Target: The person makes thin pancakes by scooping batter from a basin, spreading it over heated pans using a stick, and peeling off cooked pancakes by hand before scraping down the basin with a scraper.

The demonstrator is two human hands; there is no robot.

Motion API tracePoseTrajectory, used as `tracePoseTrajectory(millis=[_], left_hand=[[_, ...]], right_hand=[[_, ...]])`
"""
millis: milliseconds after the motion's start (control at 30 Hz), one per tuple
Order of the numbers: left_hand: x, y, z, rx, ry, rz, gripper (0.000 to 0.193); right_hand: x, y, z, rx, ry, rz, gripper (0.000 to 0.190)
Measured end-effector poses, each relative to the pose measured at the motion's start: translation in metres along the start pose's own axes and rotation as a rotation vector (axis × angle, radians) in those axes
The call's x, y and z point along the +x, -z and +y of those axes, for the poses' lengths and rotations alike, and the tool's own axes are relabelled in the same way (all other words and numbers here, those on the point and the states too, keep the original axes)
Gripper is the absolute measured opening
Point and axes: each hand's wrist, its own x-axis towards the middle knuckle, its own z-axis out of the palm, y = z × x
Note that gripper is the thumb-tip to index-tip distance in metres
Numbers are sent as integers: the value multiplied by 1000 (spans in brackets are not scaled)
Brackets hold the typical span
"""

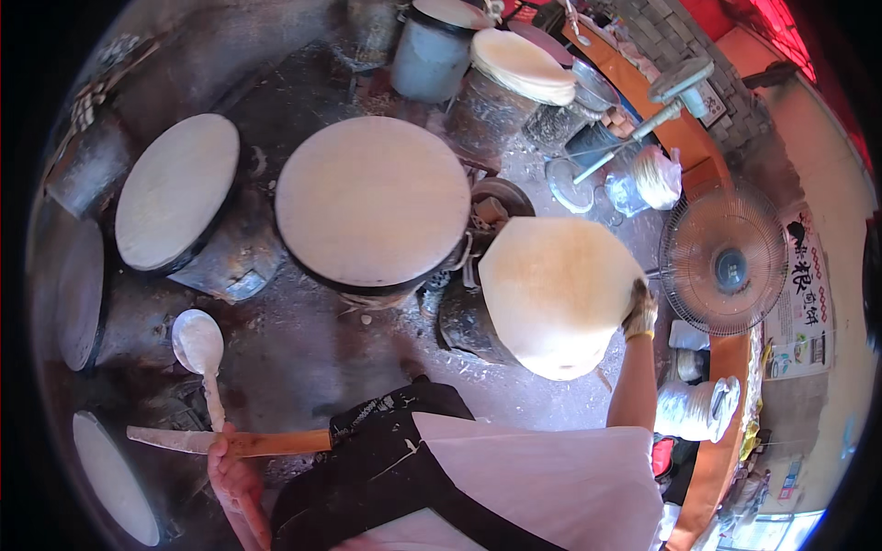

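Observation:
My left hand [238,475] is bare and closed around the handle of a batter-coated ladle [198,344] and a long curved wooden spreader [275,442]. Gloved, my right hand [641,310] grips the right edge of a large thin pancake [561,289], whose outline is partly angular and whose centre is browned. Below and left of it stands a soot-stained drum [468,320]. Pale batter covers a round griddle [375,200] in front of me. Another coated griddle [178,191] sits to its left on a metal drum [231,248].
A stack of round pancakes [524,65] rests on a drum at the top. An electric fan [730,258] stands at the right beside an orange ledge [713,441]. More griddles, one bare [81,296] and one coated [114,479], line the left. A grey bucket [431,58] stands at the top.

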Motion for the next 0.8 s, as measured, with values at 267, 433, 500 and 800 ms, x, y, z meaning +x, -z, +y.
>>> tracePoseTrajectory(millis=[267,433,500,800], left_hand=[[95,1,-131,-27,42,-16,45],[122,2,-182,42,84,-36,46],[123,12,-194,39,98,-63,46],[15,88,-262,-148,-210,-97,35]], right_hand=[[107,123,155,-645,-232,-36,43],[71,102,132,-1342,-52,26,49],[58,89,112,-1440,45,160,55],[-32,-48,51,-946,774,-550,36]])
